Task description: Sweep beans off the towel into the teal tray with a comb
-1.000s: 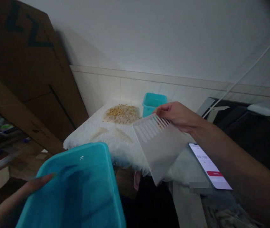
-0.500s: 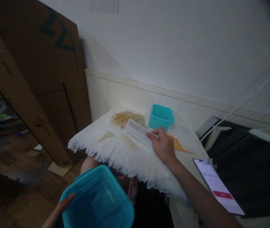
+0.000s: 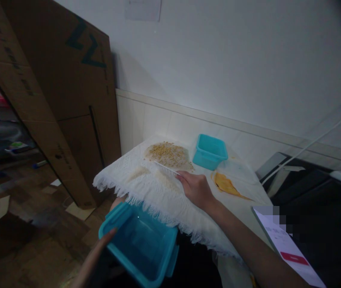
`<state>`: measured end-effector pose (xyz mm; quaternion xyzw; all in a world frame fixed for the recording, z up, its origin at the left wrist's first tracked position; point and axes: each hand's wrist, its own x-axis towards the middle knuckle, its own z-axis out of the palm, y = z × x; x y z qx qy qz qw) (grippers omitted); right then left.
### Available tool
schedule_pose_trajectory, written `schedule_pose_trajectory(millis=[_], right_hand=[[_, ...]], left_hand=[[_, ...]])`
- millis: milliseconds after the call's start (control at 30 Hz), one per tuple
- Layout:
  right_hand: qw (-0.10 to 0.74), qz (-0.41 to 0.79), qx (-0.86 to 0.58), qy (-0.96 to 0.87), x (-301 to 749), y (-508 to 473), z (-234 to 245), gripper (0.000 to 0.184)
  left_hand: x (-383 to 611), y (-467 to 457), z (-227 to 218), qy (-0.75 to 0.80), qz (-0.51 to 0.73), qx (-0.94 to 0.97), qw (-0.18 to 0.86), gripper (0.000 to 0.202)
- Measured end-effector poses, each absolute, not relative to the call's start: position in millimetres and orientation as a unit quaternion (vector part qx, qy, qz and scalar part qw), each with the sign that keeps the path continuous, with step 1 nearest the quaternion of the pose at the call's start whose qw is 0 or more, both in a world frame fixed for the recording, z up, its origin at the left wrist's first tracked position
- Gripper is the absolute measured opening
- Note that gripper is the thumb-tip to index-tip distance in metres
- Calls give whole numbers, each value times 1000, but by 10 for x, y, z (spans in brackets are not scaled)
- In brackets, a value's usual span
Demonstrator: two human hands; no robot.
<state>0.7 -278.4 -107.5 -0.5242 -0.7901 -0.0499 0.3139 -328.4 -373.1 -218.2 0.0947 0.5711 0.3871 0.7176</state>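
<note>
My left hand (image 3: 100, 250) grips the near-left rim of a teal plastic container (image 3: 142, 240), which tilts below the table's fringed edge; no contents show inside it. My right hand (image 3: 197, 191) is closed on a thin white slotted plastic piece (image 3: 166, 167), seen almost edge-on just above the cloth. Past that piece lies a spread pile of yellow beans or kernels (image 3: 166, 151) mixed with paler grains. Two small pale patches of fine grains (image 3: 138, 173) lie nearer the fringe on the white cloth (image 3: 113, 173).
A second teal container (image 3: 209, 152) stands by the wall at the back. An orange-yellow cloth-like piece (image 3: 227, 185) lies right of my right hand. At the table's right edge rests a lit phone (image 3: 290, 244). A large cardboard box (image 3: 80, 92) rises on the left.
The white slotted piece has turned from showing its broad face to nearly edge-on. The held container has moved up closer to the fringe and tilted. The view has shifted slightly.
</note>
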Motion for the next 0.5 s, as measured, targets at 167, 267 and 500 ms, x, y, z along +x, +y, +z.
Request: schedule_pose_trajectory(millis=[167, 267, 500], right_hand=[[321, -67, -494, -805, -72, -2833, -1138, 29], [328, -74, -476, -812, -143, -2882, -1149, 29], [341, -68, -444, -826, -184, -2943, -1090, 32]], left_hand=[[-3224, -3632, -1903, 591, 390, 79, 702, 90], [-3233, -3622, -1872, 581, 413, 91, 695, 91], [-3336, -3627, -1978, 561, 438, 109, 694, 96]])
